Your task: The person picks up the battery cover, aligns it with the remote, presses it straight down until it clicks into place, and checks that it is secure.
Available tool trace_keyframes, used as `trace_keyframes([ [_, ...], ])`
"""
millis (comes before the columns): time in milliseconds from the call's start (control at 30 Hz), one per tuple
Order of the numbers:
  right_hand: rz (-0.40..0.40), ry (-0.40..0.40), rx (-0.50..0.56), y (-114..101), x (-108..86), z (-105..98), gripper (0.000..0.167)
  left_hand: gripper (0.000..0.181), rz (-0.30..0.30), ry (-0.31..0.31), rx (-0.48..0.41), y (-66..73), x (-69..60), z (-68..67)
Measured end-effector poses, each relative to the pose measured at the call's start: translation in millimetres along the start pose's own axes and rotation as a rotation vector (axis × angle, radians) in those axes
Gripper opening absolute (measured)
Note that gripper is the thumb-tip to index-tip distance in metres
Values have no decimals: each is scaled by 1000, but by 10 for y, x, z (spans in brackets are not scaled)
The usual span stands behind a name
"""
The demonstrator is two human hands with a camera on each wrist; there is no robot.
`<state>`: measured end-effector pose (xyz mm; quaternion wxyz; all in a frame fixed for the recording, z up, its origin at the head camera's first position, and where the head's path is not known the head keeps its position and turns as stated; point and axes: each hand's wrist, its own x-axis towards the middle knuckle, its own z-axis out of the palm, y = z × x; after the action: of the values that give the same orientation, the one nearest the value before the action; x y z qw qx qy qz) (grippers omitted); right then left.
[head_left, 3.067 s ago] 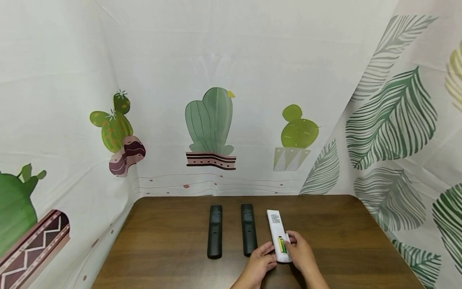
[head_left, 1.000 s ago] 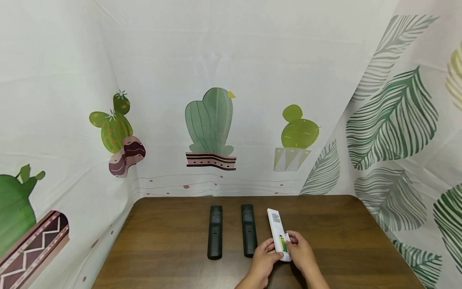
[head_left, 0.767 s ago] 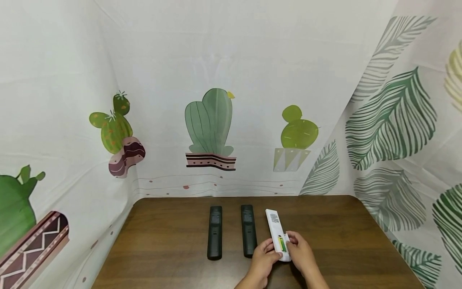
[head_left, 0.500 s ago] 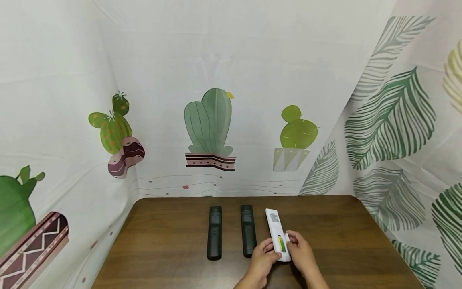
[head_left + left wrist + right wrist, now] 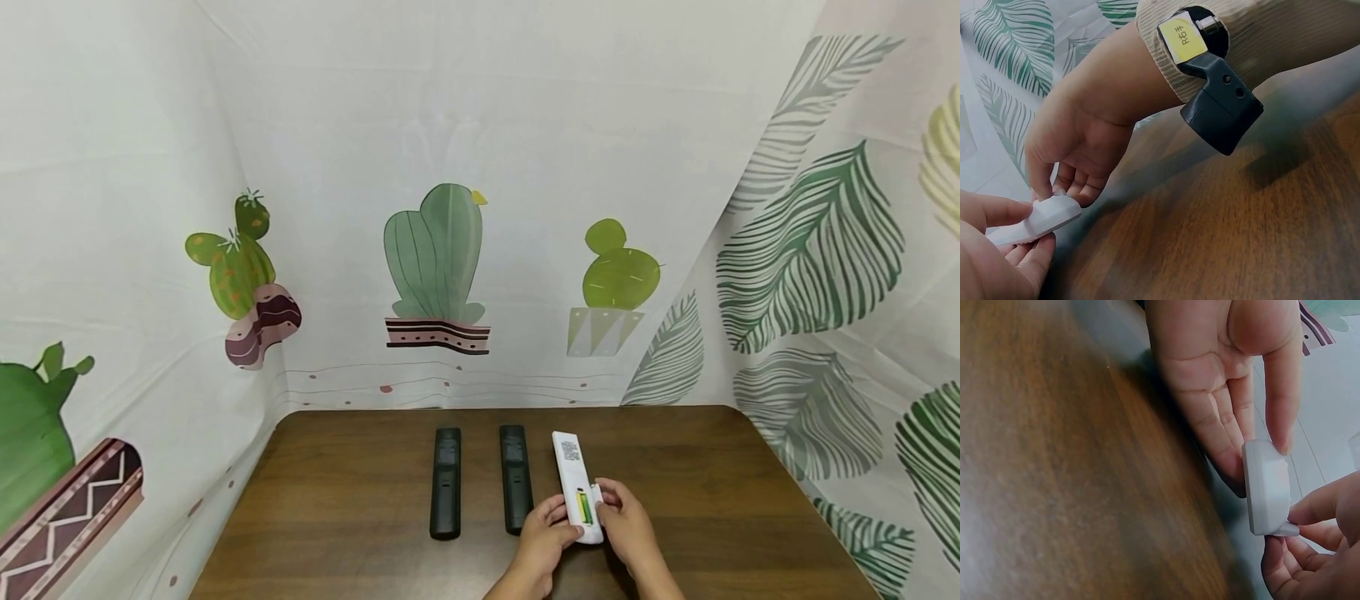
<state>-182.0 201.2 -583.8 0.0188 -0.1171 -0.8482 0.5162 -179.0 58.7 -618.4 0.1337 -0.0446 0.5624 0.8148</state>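
A white remote control (image 5: pixel 573 471) points away from me, back face up, its lower end tilted between both hands. Yellow-green batteries (image 5: pixel 584 507) show in its uncovered compartment. My left hand (image 5: pixel 542 533) grips the lower left side, thumb on top and fingers beneath, as the left wrist view shows at the remote's end (image 5: pixel 1047 219). My right hand (image 5: pixel 628 523) is at the right edge, pinching a small white battery cover (image 5: pixel 597 493) between thumb and fingers. In the right wrist view the cover (image 5: pixel 1290 530) sits against the remote's side. Most of it is hidden by the fingers.
Two black remotes lie face down on the brown wooden table (image 5: pixel 337 500): one (image 5: pixel 516 479) just left of my left hand, the other (image 5: pixel 446 483) farther left. A white cloth (image 5: pixel 525 125) printed with cacti and leaves hangs behind the table and at its sides.
Since the earliest frame, my left hand has shifted right, its thumb now over the remote's lower end. Across the last second the remote and both hands have barely moved; the batteries show slightly more.
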Motion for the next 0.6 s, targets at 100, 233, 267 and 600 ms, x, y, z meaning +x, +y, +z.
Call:
trace_keyframes([
  [100,5,5,8,-4,-2,-6,42,61,-4,-4,-2,9,-8,-11],
  [233,-10,9,29,-19,-13,-17,42,61,-7,-16,-9,41,-19,-22],
  [267,-14,9,39,-25,-15,-19,42,61,-9,-17,-12,51,-22,-24],
  [600,-47,14,73,-77,-25,-17,42,65,2,-35,-24,141,-52,-53],
])
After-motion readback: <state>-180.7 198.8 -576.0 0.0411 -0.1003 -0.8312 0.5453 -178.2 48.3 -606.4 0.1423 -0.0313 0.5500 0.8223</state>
